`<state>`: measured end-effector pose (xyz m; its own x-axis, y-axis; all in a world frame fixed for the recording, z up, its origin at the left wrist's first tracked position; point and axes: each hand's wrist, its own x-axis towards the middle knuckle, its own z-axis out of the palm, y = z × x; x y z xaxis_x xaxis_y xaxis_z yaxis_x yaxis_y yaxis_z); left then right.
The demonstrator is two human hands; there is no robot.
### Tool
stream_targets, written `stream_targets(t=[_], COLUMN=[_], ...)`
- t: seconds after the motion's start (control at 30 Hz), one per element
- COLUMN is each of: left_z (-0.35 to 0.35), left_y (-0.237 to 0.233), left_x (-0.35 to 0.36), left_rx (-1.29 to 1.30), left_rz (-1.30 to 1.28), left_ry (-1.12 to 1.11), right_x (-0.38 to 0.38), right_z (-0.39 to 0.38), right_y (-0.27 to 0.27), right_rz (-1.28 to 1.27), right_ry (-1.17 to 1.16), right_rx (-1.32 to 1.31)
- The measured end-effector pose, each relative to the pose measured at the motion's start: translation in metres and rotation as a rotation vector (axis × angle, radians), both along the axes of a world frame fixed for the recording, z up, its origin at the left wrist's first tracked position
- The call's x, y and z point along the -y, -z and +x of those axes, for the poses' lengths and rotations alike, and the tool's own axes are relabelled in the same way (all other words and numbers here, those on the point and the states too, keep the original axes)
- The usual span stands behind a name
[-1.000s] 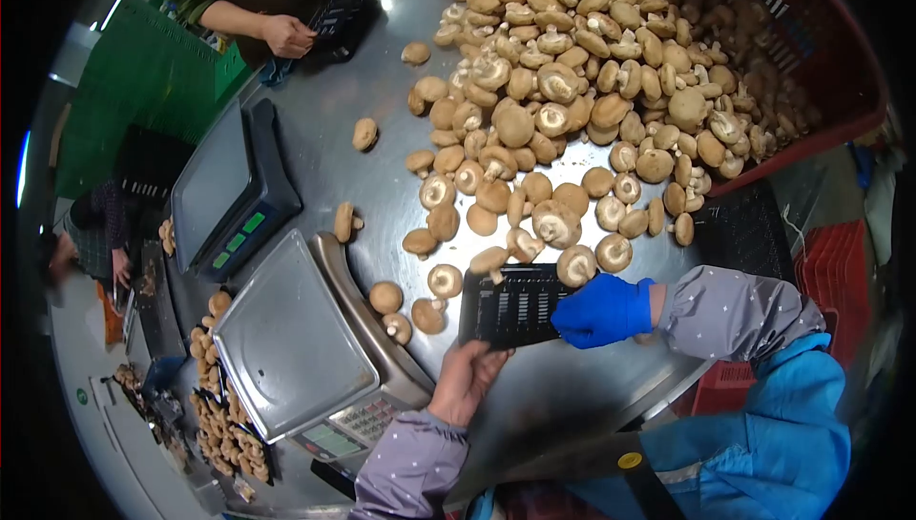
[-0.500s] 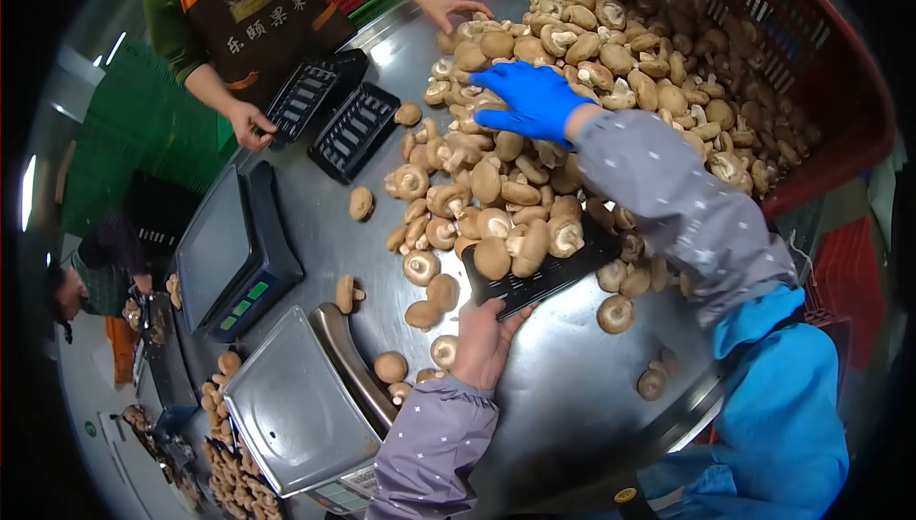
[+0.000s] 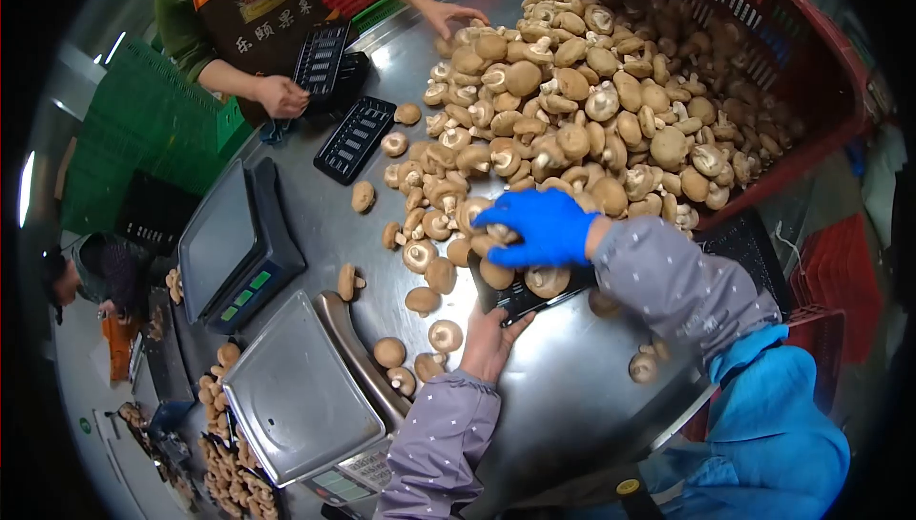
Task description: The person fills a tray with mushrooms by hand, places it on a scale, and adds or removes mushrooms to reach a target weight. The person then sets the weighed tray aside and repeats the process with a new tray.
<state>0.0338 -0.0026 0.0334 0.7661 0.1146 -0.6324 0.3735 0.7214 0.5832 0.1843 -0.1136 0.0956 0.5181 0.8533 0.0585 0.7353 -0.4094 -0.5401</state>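
Note:
My left hand (image 3: 489, 343) grips the near edge of a black plastic tray (image 3: 520, 301), thumb on top. Several brown mushrooms lie on the tray, among them one large cap (image 3: 547, 281) showing its pale underside. Above the tray's far side is my right hand (image 3: 544, 227) in a blue glove, its fingers and thumb curled around mushrooms (image 3: 498, 233) at the pile's near edge. The glove hides part of what it holds. Beyond it spreads a large heap of mushrooms (image 3: 572, 138).
A red crate (image 3: 830, 52) lies tipped at the right with mushrooms spilling from it. Two scales, the nearer with a steel pan (image 3: 301, 396), stand at the left. Across the metal table (image 3: 563, 425), a co-worker's hand (image 3: 281, 97) holds a black tray (image 3: 320, 60); another black tray (image 3: 355, 140) lies nearby.
My gloved right hand has come back from the heap toward me, now over the tray. Several mushrooms have shifted with it. The co-worker has raised and turned a tray.

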Motion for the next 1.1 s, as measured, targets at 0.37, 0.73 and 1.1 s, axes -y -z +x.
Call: stream_targets(t=[0.37, 0.73, 1.1], left_z=[-0.09, -0.156, -0.239], left_y=[-0.002, -0.063, -0.108], left_x=[0.004, -0.006, -0.148], left_rx=[0.027, 0.026, 0.136], left_rz=[-0.193, -0.16, 0.156], left_ry=[-0.047, 0.02, -0.061], right_x=[0.049, 0.072, 0.039], right_z=[-0.099, -0.141, -0.143], right_y=[-0.013, -0.065, -0.024], right_rz=[0.335, 0.928, 0.592], right_ry=[-0.002, 0.693, 0.526], right_rx=[-0.028, -0.693, -0.437])
